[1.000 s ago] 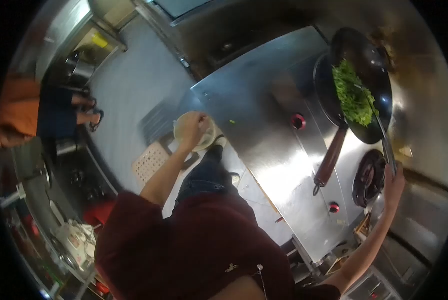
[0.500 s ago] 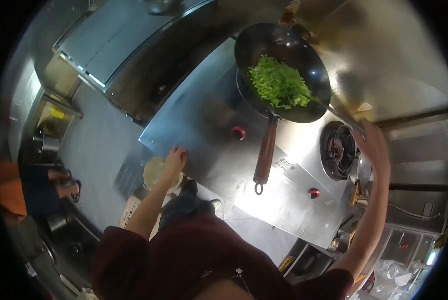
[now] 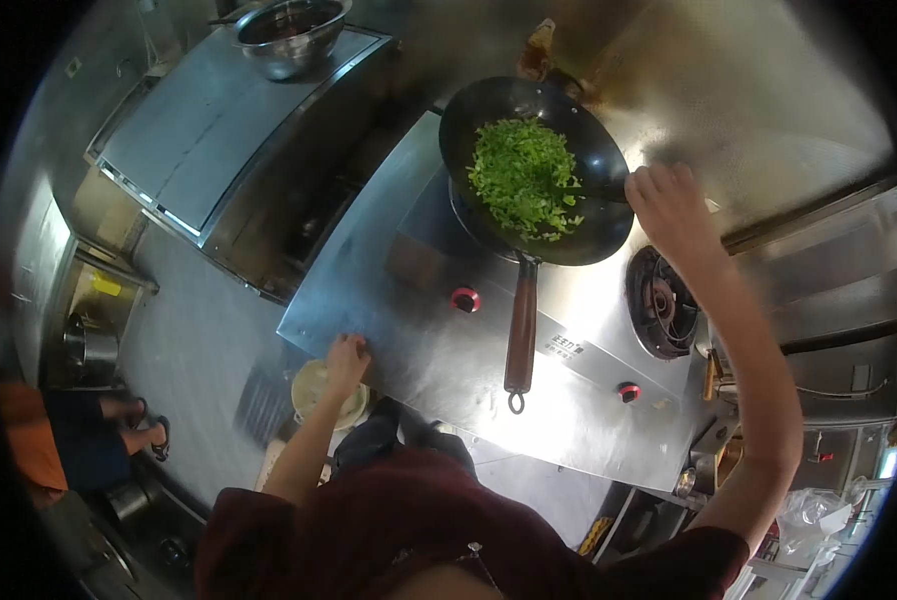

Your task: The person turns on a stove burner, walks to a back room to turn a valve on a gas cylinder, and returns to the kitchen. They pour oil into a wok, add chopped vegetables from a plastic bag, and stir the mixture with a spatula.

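Note:
Chopped green vegetables (image 3: 524, 175) lie in a dark wok (image 3: 604, 225) on the stove, its brown wooden handle (image 3: 522, 340) pointing toward me. At the wok's right rim, my right hand (image 3: 669, 200) is closed around the end of a long-handled cooking utensil (image 3: 601, 193). The utensil's head is buried among the greens. My left hand (image 3: 348, 362) is by the front left edge of the steel stove top (image 3: 419, 345), above a pale bucket (image 3: 310, 388). Its fingers are curled, with nothing visible in them.
A second burner (image 3: 661, 303) sits right of the wok. Red-ringed knobs (image 3: 466, 300) are set in the stove top. A metal bowl (image 3: 291, 45) stands on the steel counter (image 3: 194, 130) at the back left. Another person (image 3: 84, 435) is at the far left.
My right hand has moved up and left to the wok's rim, with the utensil pushed into the greens. The greens have shifted within the wok. My left hand stays near the stove edge.

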{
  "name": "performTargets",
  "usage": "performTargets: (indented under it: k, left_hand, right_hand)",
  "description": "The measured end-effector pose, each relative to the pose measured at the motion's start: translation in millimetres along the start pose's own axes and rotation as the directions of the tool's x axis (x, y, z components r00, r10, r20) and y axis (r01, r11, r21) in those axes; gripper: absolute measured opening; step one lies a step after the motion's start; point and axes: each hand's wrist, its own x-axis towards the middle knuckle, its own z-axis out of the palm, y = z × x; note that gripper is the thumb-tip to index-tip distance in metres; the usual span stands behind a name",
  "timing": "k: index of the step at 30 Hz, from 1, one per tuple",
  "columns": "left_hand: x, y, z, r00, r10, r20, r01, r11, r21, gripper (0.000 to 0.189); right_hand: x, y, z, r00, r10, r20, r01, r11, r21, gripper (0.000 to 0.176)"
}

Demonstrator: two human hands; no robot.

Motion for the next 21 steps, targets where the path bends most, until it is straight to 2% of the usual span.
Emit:
performTargets:
  k: [1,3,5,6,7,8,11,12,13,14,15,16,17,18,19,20,21]
  left_hand:
    - [1.9,-4.5,4.2,1.0,-0.006,0.002,0.006,1.0,-0.003,0.018]
    - [4.3,-9.1,6.7,1.0,-0.005,0.004,0.005,1.0,-0.003,0.018]
    - [3.0,-9.9,7.8,0.996,-0.08,0.051,0.085,0.989,-0.119,0.018]
    - [1.5,-11.8,9.8,0.996,-0.077,0.048,0.082,0.99,-0.113,0.018]
    - [-0.2,-15.3,11.4,0.997,-0.071,0.017,0.072,0.995,-0.072,0.016]
    - [-1.3,-18.5,10.5,0.998,-0.062,-0.016,0.062,0.998,-0.029,0.015]
    - [-9.0,-19.9,10.1,0.999,-0.002,-0.04,0.0,0.998,-0.056,0.014]
    - [-10.2,-19.2,12.2,0.999,0.004,-0.044,-0.007,0.998,-0.057,0.014]
    - [-11.0,-19.6,13.5,0.996,-0.063,-0.055,0.058,0.995,-0.085,0.014]
    - [-11.2,-19.1,13.5,0.99,-0.13,-0.064,0.122,0.986,-0.112,0.015]
    - [-11.4,-18.6,13.9,0.99,-0.122,-0.065,0.115,0.987,-0.108,0.015]
    - [-9.8,-18.3,13.8,0.993,-0.101,-0.056,0.095,0.99,-0.103,0.015]
    - [-6.6,-16.7,12.2,0.996,-0.082,-0.046,0.077,0.992,-0.096,0.014]
    - [-0.3,-16.3,9.8,0.996,-0.079,-0.05,0.074,0.993,-0.095,0.014]
    - [9.9,-17.1,6.2,0.98,-0.146,-0.137,0.113,0.968,-0.224,0.014]
    - [20.3,-15.3,2.5,0.951,-0.223,-0.212,0.139,0.926,-0.352,0.013]
    - [35.6,-4.6,-9.5,0.939,-0.195,-0.283,0.045,0.887,-0.46,0.013]
  right_hand:
    - [-1.3,-5.2,8.1,1.0,0.001,0.0,-0.001,1.0,-0.004,0.013]
    - [-6.0,-17.7,24.9,0.96,0.133,0.244,-0.097,0.983,-0.156,0.013]
    - [-13.7,-25.3,35.8,0.967,0.149,0.208,-0.111,0.977,-0.182,0.011]
    - [-16.7,-24.0,42.8,0.931,0.237,0.279,-0.252,0.967,0.021,0.011]
    - [-19.4,-21.9,47.8,0.883,0.302,0.359,-0.393,0.894,0.214,0.01]
    - [-25.5,-4.1,34.1,0.8,0.278,0.532,-0.459,0.854,0.244,0.01]
    - [-75.4,42.1,50.8,0.785,0.244,0.569,-0.47,0.833,0.291,0.015]
    - [-90.0,54.3,60.8,0.771,0.294,0.565,-0.541,0.771,0.336,0.015]
    - [-99.8,61.6,70.2,0.751,0.342,0.565,-0.605,0.699,0.38,0.016]
    - [-100.5,65.5,71.6,0.747,0.35,0.565,-0.611,0.695,0.378,0.016]
    - [-99.3,70.0,71.8,0.592,0.295,0.75,-0.776,0.459,0.432,0.017]
    - [-97.1,74.6,70.7,0.436,0.17,0.884,-0.894,0.194,0.404,0.018]
    - [-95.5,77.8,67.6,0.439,0.176,0.881,-0.893,0.19,0.407,0.018]
    - [-94.5,81.5,63.5,0.423,0.16,0.892,-0.905,0.123,0.407,0.02]
    - [-93.7,85.6,61.3,0.407,0.141,0.902,-0.913,0.056,0.403,0.024]
    - [-91.0,90.8,62.5,0.408,0.141,0.902,-0.913,0.055,0.405,0.024]
    - [-84.7,96.9,65.9,0.375,0.124,0.919,-0.924,0.136,0.358,0.026]
